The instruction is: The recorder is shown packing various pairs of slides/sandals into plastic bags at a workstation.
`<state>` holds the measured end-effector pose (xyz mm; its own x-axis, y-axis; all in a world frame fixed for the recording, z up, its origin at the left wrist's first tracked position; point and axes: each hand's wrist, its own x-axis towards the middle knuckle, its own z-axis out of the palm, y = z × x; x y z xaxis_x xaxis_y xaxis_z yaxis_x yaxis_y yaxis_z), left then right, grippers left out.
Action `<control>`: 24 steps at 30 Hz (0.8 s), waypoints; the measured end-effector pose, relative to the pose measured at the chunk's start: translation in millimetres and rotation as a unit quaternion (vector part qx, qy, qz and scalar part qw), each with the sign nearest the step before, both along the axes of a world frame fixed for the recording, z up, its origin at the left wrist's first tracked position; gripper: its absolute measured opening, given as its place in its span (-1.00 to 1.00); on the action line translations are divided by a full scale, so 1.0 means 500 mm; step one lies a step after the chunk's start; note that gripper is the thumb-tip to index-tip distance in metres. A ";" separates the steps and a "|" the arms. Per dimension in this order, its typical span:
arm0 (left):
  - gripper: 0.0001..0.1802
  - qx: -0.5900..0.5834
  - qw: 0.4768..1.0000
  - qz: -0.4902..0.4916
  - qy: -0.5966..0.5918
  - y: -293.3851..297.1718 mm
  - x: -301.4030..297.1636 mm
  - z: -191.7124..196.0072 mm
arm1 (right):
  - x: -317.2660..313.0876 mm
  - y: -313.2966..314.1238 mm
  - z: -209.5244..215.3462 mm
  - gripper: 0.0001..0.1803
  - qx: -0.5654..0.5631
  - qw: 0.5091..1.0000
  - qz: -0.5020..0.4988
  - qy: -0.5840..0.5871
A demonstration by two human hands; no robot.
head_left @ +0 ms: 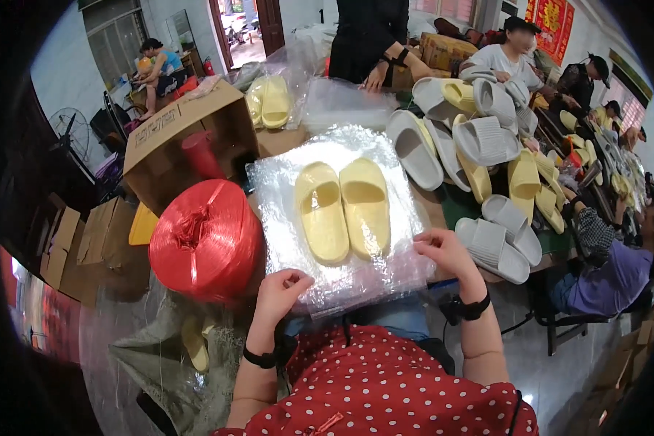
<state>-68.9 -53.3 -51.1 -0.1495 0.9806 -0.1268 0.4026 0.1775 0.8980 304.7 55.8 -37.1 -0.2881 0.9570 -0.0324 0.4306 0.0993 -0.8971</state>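
Note:
A pair of pale yellow slippers (344, 211) lies side by side, toes away from me, on a stack of shiny clear plastic bags (283, 211). Glints cross the slippers, so they seem to be inside the top bag. My left hand (282, 296) is closed, fingers curled at the bag's near left edge. At the near right edge, my right hand (447, 253) pinches the plastic between thumb and bent fingers. Left of the stack sits a big roll of red plastic twine (207, 240).
An open cardboard box (189, 138) with a red cup (202, 154) stands beyond the twine. Grey slippers (489, 139) and yellow ones are heaped at right. Across the table a person in black rests a hand (375, 76) near clear bags. Several people sit along the right.

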 end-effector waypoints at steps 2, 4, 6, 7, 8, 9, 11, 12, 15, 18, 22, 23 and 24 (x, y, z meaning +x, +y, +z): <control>-0.77 0.009 0.999 -0.015 -0.042 0.002 -0.002 0.007 | 0.007 0.004 0.001 -0.73 -0.024 0.998 -0.027 0.051; -0.81 0.007 0.998 -0.005 -0.057 0.003 -0.008 0.000 | 0.031 0.004 0.005 -0.73 -0.028 0.999 -0.037 0.019; -0.87 0.008 0.996 -0.008 -0.084 0.002 -0.021 0.000 | 0.056 0.002 0.002 -0.72 -0.059 0.990 -0.119 0.050; -0.87 0.006 0.996 -0.010 -0.084 0.002 -0.023 -0.002 | 0.070 0.001 -0.009 -0.72 -0.060 0.990 -0.121 0.050; -0.87 0.010 0.994 -0.005 -0.110 0.003 -0.024 -0.004 | 0.080 0.000 -0.023 -0.70 0.015 0.987 -0.157 0.022; -0.87 0.014 0.991 0.001 -0.135 0.005 -0.024 -0.007 | 0.089 -0.001 -0.036 -0.67 0.090 0.977 -0.192 -0.007; -0.85 0.005 0.989 0.007 -0.150 -0.001 -0.023 -0.010 | 0.063 -0.017 -0.016 -0.57 0.122 0.972 -0.200 -0.016; -0.85 0.008 0.986 0.016 -0.163 -0.004 -0.021 -0.009 | 0.043 -0.028 -0.002 -0.49 0.131 0.967 -0.216 -0.020; -0.84 -0.007 0.988 0.000 -0.153 0.001 -0.016 0.006 | 0.023 -0.046 0.007 -0.24 0.149 0.964 -0.219 -0.029; -0.83 -0.029 0.993 -0.019 -0.116 -0.002 -0.023 0.006 | -0.011 -0.076 0.050 -0.32 0.065 0.986 -0.126 -0.089; -0.87 -0.017 0.986 -0.026 -0.164 -0.007 -0.025 0.019 | 0.011 -0.062 0.039 -0.71 -0.070 0.996 -0.056 0.009; -0.87 -0.018 0.986 -0.026 -0.164 -0.008 -0.026 0.025 | 0.015 -0.060 0.035 -0.71 -0.071 0.996 -0.056 0.008; -0.88 -0.025 0.984 -0.023 -0.176 -0.012 -0.027 0.031 | 0.024 -0.056 0.026 -0.74 -0.051 0.997 -0.054 0.029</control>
